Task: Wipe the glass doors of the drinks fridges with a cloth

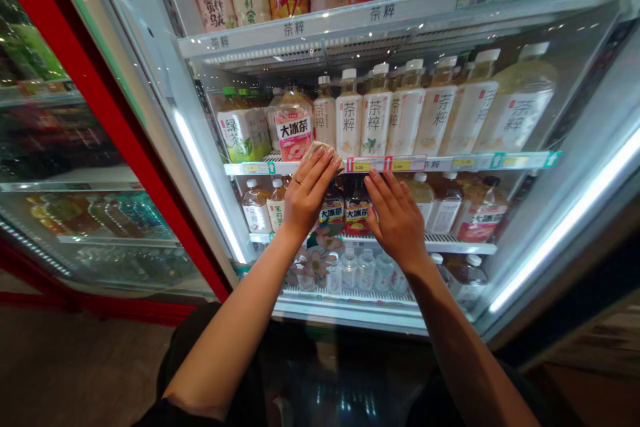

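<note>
My left hand presses a crumpled pale cloth against the front strip of the middle shelf. The cloth sits under its fingertips, and a ring shows on one finger. My right hand is open, its fingers stretched toward the yellow price tags on the same strip and holding nothing. I cannot tell whether its fingertips touch the strip. Just behind the cloth stands a bottle with a pink label. Beside it runs a row of white-labelled tea bottles. Both hands partly cover the bottles on the shelf below.
An upper shelf carries more bottled drinks. Lower down, small clear bottles stand on the bottom shelf. A bright light strip lines the cooler's left side, with another on the right. To the left is a red-framed glass door.
</note>
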`<move>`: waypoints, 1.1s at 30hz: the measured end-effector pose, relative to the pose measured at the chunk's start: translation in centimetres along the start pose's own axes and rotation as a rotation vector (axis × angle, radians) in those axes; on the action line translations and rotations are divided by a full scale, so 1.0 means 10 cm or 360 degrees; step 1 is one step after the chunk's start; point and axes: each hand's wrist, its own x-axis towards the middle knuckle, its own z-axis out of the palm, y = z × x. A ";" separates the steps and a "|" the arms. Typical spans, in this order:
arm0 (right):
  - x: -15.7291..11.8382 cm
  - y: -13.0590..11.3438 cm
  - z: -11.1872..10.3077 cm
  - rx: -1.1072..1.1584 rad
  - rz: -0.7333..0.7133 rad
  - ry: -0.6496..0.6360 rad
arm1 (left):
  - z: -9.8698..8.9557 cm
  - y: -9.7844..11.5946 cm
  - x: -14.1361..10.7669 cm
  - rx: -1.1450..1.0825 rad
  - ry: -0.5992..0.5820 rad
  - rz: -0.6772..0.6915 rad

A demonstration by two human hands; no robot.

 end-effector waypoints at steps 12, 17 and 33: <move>-0.14 0.07 -0.08 -0.0068 0.0057 -0.0112 | 0.04 0.07 0.08 -0.0059 -0.0023 0.0010; -0.14 0.05 -0.04 -0.0031 0.0084 -0.0140 | 0.08 0.12 0.08 -0.0125 -0.0040 0.0059; -0.10 0.11 -0.04 -0.0084 0.0143 -0.0062 | 0.15 0.11 0.34 -0.0147 -0.0057 0.0246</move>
